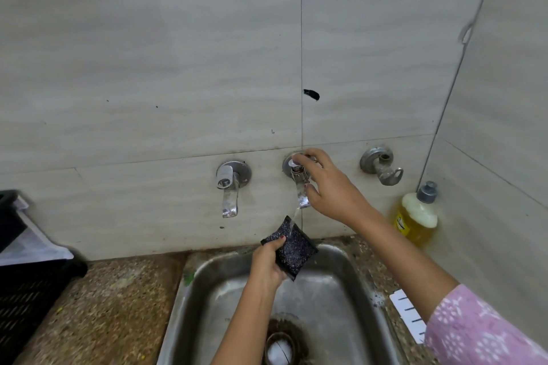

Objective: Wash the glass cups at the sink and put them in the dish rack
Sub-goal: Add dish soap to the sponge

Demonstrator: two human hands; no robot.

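The left hand point(268, 261) is gripping a black glittery scrub pad point(293, 249) under the steel tap point(299, 184) the right hand point(329, 187) is pinching, while at six o'clock in the steel sink point(335, 287) a probable glass cup point(278, 348), slippery and fragile, is awaiting a round-the-wall grip.

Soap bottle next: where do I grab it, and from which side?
Probably best to grip the soap bottle round its shoulder below the grey cap, coming from the left: it stands upright in the corner, walls behind and right.
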